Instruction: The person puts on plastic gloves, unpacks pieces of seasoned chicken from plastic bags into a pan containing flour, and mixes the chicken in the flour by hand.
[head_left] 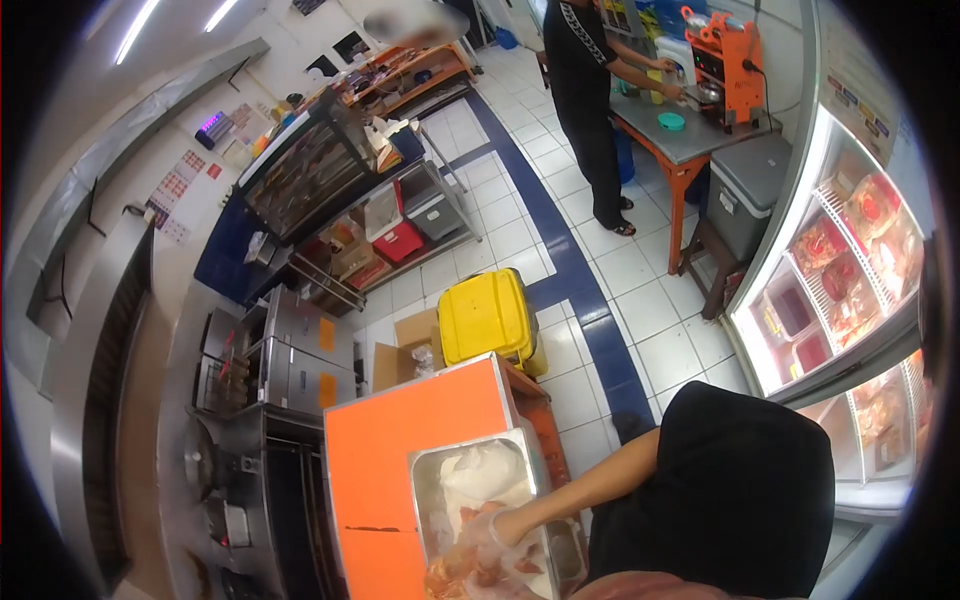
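Note:
My right hand (493, 528), in a clear plastic glove, reaches down into a metal pan (413, 480) at the bottom centre. Beneath and beside it lie orange-pink pieces of what looks like raw meat (445, 578). Its fingers are blurred and partly hidden among the pieces, so their grip does not show. White flour-like powder (482, 472) is heaped at the pan's far end. A pale, glove-like patch at the bottom edge may be part of my left hand; its fingers cannot be made out.
The pan sits on an orange-topped table (385, 440). Beyond stands a yellow-lidded bin (485, 315) beside a cardboard box (395, 365). Cooking equipment (300, 350) lines the left; a lit display fridge (840, 270) stands right. Another person (580, 100) works at an orange machine (728, 70).

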